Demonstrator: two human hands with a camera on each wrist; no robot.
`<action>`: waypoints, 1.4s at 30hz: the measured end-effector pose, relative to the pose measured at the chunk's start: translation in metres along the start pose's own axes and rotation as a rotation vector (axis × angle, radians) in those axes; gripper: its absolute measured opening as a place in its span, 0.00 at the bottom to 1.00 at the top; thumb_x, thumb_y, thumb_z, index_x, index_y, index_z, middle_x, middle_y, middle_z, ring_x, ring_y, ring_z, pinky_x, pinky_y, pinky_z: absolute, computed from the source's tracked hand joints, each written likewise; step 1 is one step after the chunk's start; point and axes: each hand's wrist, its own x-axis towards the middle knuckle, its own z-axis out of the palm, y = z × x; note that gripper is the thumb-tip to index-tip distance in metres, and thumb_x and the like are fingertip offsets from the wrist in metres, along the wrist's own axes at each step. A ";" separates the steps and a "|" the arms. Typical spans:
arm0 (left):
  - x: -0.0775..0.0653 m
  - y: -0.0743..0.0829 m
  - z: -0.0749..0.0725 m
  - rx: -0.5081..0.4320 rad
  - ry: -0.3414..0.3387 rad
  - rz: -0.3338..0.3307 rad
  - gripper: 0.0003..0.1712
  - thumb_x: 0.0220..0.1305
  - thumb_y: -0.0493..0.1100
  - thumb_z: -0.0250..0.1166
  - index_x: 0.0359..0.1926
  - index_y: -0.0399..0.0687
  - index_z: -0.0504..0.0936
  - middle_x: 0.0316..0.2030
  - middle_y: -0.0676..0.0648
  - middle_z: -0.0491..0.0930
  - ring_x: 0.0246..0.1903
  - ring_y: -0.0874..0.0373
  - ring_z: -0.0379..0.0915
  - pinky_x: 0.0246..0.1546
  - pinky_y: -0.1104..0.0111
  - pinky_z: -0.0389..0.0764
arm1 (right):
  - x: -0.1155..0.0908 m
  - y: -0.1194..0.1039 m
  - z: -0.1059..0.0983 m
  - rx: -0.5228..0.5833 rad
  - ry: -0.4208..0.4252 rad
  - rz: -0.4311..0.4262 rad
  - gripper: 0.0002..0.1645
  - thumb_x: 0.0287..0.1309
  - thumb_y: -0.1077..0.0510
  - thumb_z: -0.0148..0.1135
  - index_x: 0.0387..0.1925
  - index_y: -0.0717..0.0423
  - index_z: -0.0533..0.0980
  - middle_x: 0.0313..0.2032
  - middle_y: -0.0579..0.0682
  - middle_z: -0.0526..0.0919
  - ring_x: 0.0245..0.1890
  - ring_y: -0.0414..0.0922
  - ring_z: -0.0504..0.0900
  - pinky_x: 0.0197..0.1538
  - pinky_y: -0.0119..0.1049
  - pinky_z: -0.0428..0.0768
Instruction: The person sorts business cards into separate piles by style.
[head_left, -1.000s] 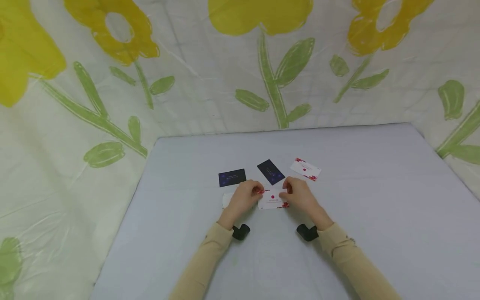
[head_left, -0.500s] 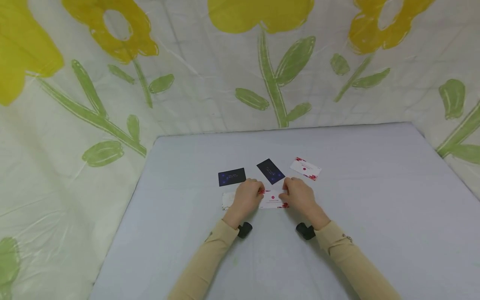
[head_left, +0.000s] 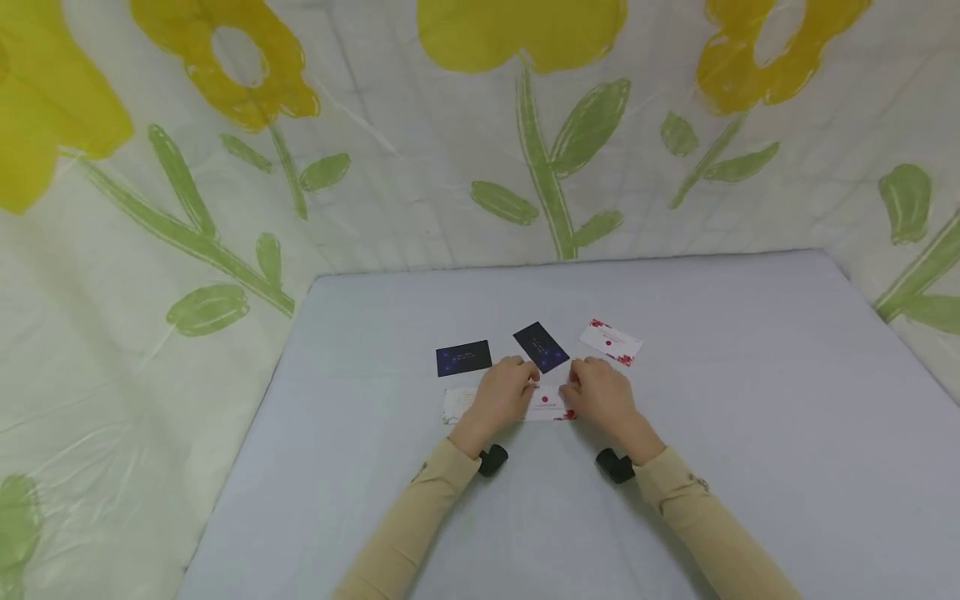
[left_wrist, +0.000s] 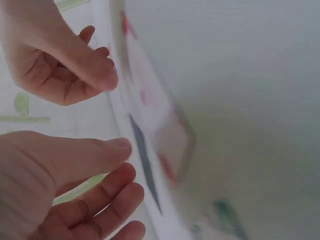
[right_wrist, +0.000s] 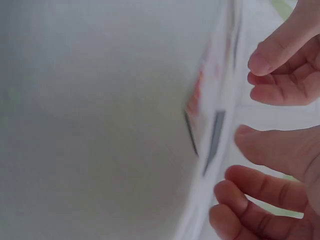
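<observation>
A white card with red flower corners (head_left: pixel 550 407) lies on the table in the head view, between my two hands and partly covered by them. Above its left side is my left hand (head_left: pixel 502 396), thumb and fingers bent but apart; the left wrist view shows nothing between them. At the card's right end hovers my right hand (head_left: pixel 603 398), its thumb (right_wrist: pixel 265 145) also separated from loosely curved fingers. Another white card (head_left: pixel 456 403), with a greenish corner pattern, is partly hidden behind my left hand. Just beyond the hands lies a tilted dark blue card (head_left: pixel 542 347).
A second dark blue card (head_left: pixel 463 358) lies to the back left. Toward the back right rests another white card with red flowers (head_left: pixel 611 342). The pale table (head_left: pixel 750 400) meets a flower-printed curtain (head_left: pixel 420 167) at its far edge.
My left hand has shifted slightly right over the flowered card, uncovering more of the white card on the left. The right hand and the other cards stay nearly in place.
</observation>
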 end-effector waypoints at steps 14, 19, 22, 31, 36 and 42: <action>0.091 0.022 0.016 -0.234 -0.188 0.041 0.16 0.65 0.37 0.57 0.53 0.41 0.75 0.47 0.44 0.77 0.48 0.55 0.72 0.48 0.69 0.72 | 0.017 0.069 -0.041 0.097 0.037 0.145 0.17 0.54 0.59 0.61 0.40 0.70 0.75 0.35 0.63 0.77 0.35 0.56 0.76 0.35 0.48 0.75; 0.111 0.028 0.034 -0.127 -0.237 0.048 0.20 0.64 0.38 0.58 0.57 0.40 0.72 0.52 0.44 0.74 0.54 0.54 0.69 0.53 0.67 0.70 | 0.020 0.084 -0.033 0.114 0.029 0.166 0.27 0.50 0.57 0.66 0.45 0.76 0.72 0.40 0.69 0.75 0.41 0.61 0.74 0.42 0.53 0.73; 0.120 0.031 0.039 -0.074 -0.253 0.050 0.23 0.63 0.37 0.58 0.59 0.40 0.70 0.55 0.43 0.73 0.56 0.53 0.67 0.53 0.64 0.70 | 0.023 0.090 -0.030 0.113 0.044 0.171 0.32 0.48 0.55 0.68 0.46 0.77 0.71 0.41 0.71 0.73 0.43 0.64 0.71 0.46 0.55 0.71; 0.131 0.029 0.047 0.032 -0.357 0.073 0.28 0.62 0.35 0.55 0.64 0.41 0.66 0.60 0.44 0.68 0.60 0.53 0.62 0.56 0.61 0.68 | 0.027 0.095 -0.030 0.158 0.018 0.164 0.31 0.46 0.56 0.70 0.45 0.75 0.71 0.40 0.68 0.72 0.43 0.62 0.69 0.45 0.53 0.69; 0.132 0.028 0.048 0.035 -0.381 0.070 0.27 0.62 0.37 0.56 0.63 0.43 0.66 0.60 0.45 0.68 0.60 0.53 0.62 0.55 0.61 0.68 | 0.027 0.097 -0.031 0.191 0.014 0.163 0.30 0.45 0.57 0.71 0.44 0.75 0.71 0.36 0.65 0.71 0.39 0.59 0.68 0.40 0.49 0.68; 0.132 0.028 0.050 -0.032 -0.329 0.070 0.26 0.56 0.36 0.63 0.58 0.44 0.72 0.54 0.46 0.70 0.53 0.54 0.67 0.51 0.63 0.71 | 0.026 0.098 -0.030 0.214 0.062 0.162 0.29 0.41 0.60 0.73 0.42 0.72 0.70 0.35 0.63 0.68 0.35 0.54 0.66 0.36 0.43 0.66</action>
